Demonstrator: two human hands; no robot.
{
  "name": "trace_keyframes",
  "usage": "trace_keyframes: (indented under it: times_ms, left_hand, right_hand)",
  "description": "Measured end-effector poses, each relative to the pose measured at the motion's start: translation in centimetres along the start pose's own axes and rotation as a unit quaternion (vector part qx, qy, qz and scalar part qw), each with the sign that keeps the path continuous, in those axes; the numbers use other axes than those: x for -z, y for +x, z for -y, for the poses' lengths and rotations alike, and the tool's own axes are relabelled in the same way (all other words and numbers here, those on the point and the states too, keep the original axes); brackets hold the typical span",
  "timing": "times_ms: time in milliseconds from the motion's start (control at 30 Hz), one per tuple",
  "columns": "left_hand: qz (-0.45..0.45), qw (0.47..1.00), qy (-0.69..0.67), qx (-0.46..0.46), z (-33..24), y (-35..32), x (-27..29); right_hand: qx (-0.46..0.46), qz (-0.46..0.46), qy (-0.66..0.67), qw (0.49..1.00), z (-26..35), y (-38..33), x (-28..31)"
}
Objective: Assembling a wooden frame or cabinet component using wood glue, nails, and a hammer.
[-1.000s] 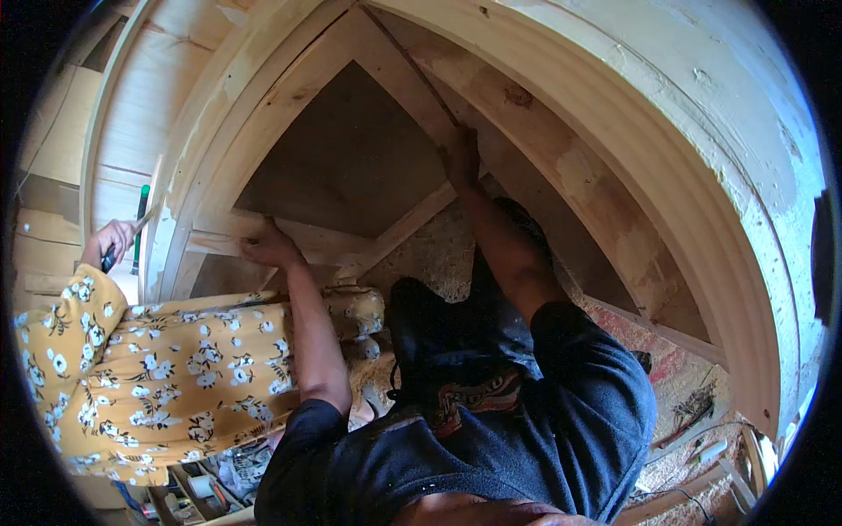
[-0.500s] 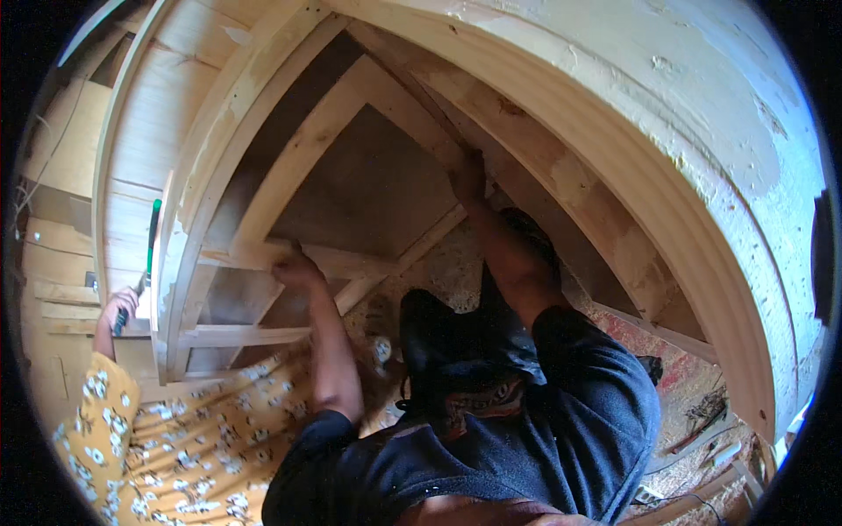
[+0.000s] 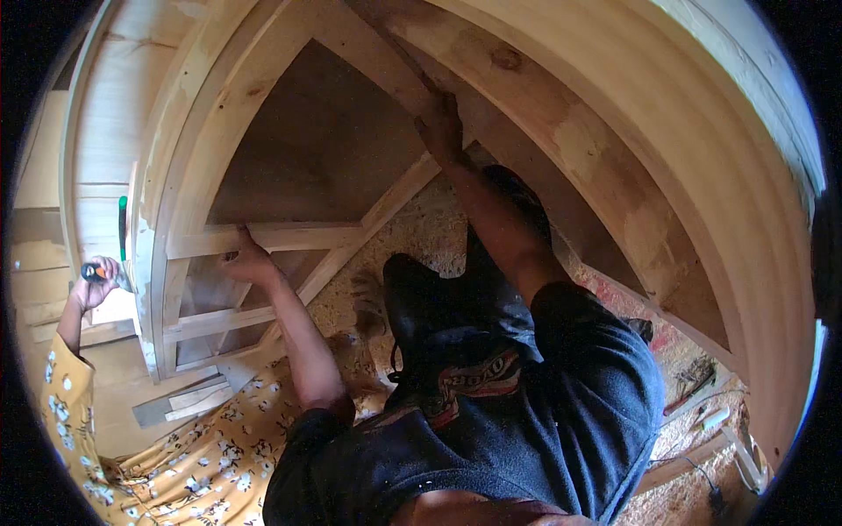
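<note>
A pale wooden frame with a dark panel (image 3: 298, 140) stands inside a larger curved wooden carcass. My left hand (image 3: 250, 263) is at its lower crossrail (image 3: 307, 238), one finger up over the rail and the others bent below it. Farther up and to the right, my right hand (image 3: 441, 131) is closed around the upper bar (image 3: 377, 61) of the same frame. Shadow hides part of the right fingers.
At the left, another person's hand (image 3: 98, 279) holds a tool with an orange-and-black handle; that person's yellow floral garment (image 3: 202, 456) spreads below. A green-handled tool (image 3: 123, 228) is beside the carcass edge. Wood offcuts (image 3: 189, 399) and sawdust (image 3: 430, 219) lie on the floor.
The panel frame has shifted left, and the dark gap beside its left upright has closed. Both my hands moved with it. The other person's hand has turned and moved slightly left and up.
</note>
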State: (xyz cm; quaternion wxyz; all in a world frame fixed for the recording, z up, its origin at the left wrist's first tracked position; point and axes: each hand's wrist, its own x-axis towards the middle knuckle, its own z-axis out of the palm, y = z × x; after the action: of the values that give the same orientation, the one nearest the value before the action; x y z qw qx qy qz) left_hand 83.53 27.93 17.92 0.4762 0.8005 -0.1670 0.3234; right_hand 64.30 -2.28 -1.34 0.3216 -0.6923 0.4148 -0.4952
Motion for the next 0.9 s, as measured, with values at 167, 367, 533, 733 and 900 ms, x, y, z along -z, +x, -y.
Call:
trace_keyframes:
  times_ms: [167,367,533,733,900]
  left_hand:
    - [0.007,0.999,0.046,0.002,4.6,-1.4,-0.6]
    - [0.01,0.996,0.088,0.017,4.6,1.1,-1.1]
    - [0.008,0.994,0.1,0.049,3.5,-1.8,-0.8]
    - [-0.016,0.995,0.1,0.006,5.8,-0.4,1.2]
    - [-0.018,0.998,0.054,0.028,3.5,-0.5,2.3]
  right_hand:
    - [-0.03,0.038,-0.042,0.998,-1.9,-1.2,0.9]
    - [-0.018,0.038,-0.076,0.996,0.0,-0.3,0.2]
    - [0.029,-0.023,-0.106,0.994,-2.0,-1.7,2.2]
    - [0.005,-0.005,-0.08,0.997,1.6,-2.4,3.1]
    - [0.076,-0.037,-0.05,0.995,1.6,-3.0,4.1]
